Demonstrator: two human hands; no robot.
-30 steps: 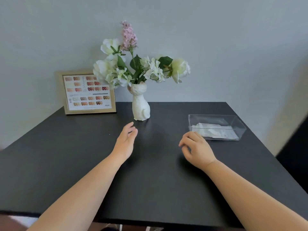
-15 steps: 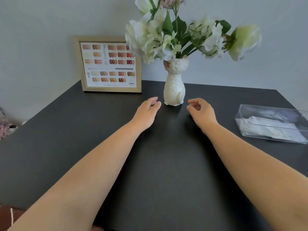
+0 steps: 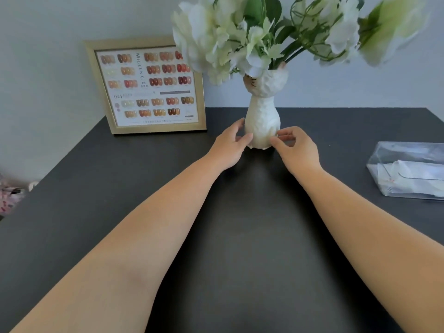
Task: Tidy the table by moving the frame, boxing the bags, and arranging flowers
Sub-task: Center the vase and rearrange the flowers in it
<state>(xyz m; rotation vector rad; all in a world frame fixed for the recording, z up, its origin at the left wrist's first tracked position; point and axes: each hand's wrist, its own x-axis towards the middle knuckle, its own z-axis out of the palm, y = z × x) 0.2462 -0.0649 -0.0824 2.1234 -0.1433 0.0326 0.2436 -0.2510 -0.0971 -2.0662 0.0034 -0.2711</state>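
A white cat-shaped vase (image 3: 263,116) with white and green flowers (image 3: 240,37) stands upright at the back middle of the black table (image 3: 240,236). My left hand (image 3: 230,145) cups the vase's lower left side, thumb in front and fingers reaching behind. On the lower right side, the curled fingertips of my right hand (image 3: 295,150) press against the vase. A gold picture frame (image 3: 146,85) with a colour chart leans on the wall to the left of the vase. At the right edge a clear plastic box (image 3: 408,171) holds white bags.
The grey wall runs close behind the table's back edge. Off the table's left edge, low down, lies something pink and patterned (image 3: 9,198). The flower heads spread wide above both hands, and the blooms on the right are blurred.
Both hands have moved forward and closed in on the vase's base from either side. The view has come nearer, so the vase, the flowers and the frame look larger.
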